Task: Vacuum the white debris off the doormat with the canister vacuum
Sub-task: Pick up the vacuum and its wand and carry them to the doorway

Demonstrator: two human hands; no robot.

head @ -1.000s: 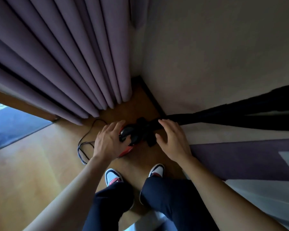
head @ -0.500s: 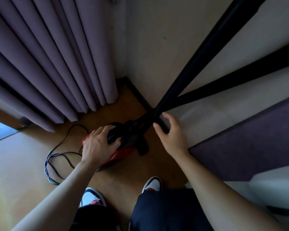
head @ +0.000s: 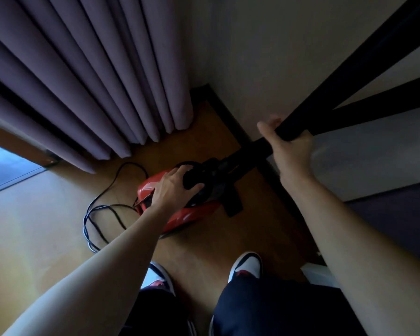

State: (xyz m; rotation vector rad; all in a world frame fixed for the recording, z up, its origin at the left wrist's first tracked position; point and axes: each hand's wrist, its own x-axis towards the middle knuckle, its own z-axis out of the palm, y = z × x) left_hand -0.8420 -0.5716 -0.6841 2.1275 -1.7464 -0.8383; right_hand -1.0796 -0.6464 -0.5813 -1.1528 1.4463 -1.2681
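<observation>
A red canister vacuum (head: pixel 190 214) sits on the wooden floor in the corner below the curtain. My left hand (head: pixel 172 190) grips the black handle on top of it. My right hand (head: pixel 286 144) is wrapped around the black wand (head: pixel 344 78), which rises steeply toward the upper right. The black floor head (head: pixel 232 204) lies beside the canister. The black power cord (head: pixel 102 214) loops on the floor to the left. No doormat or white debris is in view.
Purple curtains (head: pixel 95 81) hang at the upper left, and a beige wall (head: pixel 264 52) with a dark baseboard closes the corner. A dark purple surface (head: pixel 398 214) is at the right. My shoes (head: pixel 246 265) stand just behind the vacuum.
My right hand slid up the wand and closed around it. The wand has swung up from nearly flat to steep. My left hand stays on the canister handle.
</observation>
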